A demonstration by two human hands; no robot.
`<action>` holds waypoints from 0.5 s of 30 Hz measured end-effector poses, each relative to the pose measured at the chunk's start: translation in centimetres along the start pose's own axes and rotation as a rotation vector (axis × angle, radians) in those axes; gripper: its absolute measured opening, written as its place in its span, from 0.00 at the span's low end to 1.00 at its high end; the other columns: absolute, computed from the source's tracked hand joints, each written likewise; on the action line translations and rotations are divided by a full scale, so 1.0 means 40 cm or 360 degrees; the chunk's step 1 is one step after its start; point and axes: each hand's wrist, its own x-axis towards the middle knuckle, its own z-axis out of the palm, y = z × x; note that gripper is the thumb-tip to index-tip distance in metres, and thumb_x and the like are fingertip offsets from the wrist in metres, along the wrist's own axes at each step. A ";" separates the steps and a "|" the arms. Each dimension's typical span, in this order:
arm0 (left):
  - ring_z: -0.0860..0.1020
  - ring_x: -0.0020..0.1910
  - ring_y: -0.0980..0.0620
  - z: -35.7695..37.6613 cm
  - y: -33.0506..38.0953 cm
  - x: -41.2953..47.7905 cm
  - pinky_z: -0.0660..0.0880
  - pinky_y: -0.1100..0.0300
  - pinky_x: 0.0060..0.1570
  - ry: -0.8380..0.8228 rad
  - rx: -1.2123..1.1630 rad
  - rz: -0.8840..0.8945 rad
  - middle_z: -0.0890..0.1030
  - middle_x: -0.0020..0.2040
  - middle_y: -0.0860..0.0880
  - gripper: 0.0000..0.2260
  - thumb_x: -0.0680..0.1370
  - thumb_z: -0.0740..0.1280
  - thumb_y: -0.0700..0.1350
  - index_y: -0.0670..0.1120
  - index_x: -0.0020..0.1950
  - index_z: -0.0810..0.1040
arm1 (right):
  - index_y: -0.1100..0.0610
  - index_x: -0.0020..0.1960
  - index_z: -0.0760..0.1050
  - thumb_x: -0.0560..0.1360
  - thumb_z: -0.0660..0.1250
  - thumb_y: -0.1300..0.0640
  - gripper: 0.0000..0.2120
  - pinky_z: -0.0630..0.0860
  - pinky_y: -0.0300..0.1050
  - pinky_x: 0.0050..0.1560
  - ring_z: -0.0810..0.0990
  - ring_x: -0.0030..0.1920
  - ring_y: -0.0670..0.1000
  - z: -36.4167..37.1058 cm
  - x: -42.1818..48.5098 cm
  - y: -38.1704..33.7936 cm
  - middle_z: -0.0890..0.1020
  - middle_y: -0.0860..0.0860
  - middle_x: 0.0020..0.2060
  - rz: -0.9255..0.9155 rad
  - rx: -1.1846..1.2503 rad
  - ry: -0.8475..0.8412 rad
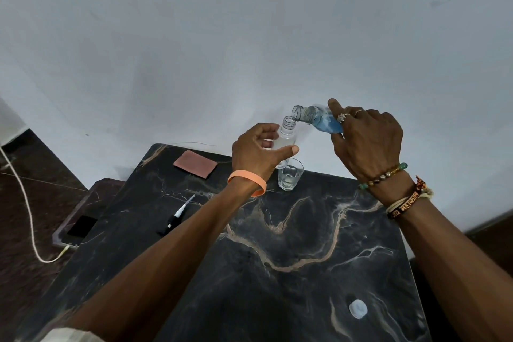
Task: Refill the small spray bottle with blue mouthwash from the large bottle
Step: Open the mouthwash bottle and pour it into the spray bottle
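The left hand clasps the light, open-necked spray bottle round its body. The right hand grips the tilted mouthwash bottle, probably slippery plastic, by its base.

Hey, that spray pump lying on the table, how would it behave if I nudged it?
The spray pump looks small and plastic, so probably light and easily shifted. It lies on its side, so it might roll. Its thin dip tube probably flexes.

Two hands: left hand, right hand. Two bottles: small spray bottle, large bottle. One glass, one spray pump, one white cap, one pink cloth, one phone.
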 end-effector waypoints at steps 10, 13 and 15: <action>0.82 0.45 0.57 0.008 -0.012 0.011 0.81 0.59 0.47 -0.0002 -0.0023 -0.0002 0.84 0.52 0.53 0.25 0.61 0.81 0.54 0.52 0.55 0.80 | 0.56 0.70 0.72 0.74 0.68 0.57 0.24 0.71 0.51 0.41 0.80 0.42 0.63 0.003 0.010 -0.001 0.83 0.59 0.48 0.0006 -0.0053 -0.0045; 0.82 0.45 0.58 0.009 -0.016 0.016 0.81 0.61 0.46 -0.0003 -0.0042 -0.0004 0.84 0.50 0.53 0.25 0.61 0.81 0.54 0.52 0.55 0.80 | 0.56 0.70 0.72 0.75 0.67 0.56 0.24 0.71 0.51 0.42 0.80 0.43 0.63 0.006 0.011 -0.002 0.83 0.59 0.49 0.0011 -0.0048 -0.0064; 0.82 0.45 0.58 0.010 -0.018 0.019 0.81 0.62 0.45 -0.0004 -0.0044 -0.0001 0.84 0.51 0.53 0.25 0.61 0.81 0.54 0.52 0.55 0.80 | 0.56 0.70 0.71 0.75 0.67 0.56 0.24 0.72 0.51 0.43 0.80 0.43 0.63 0.009 0.012 -0.004 0.83 0.60 0.50 0.0011 -0.0044 -0.0077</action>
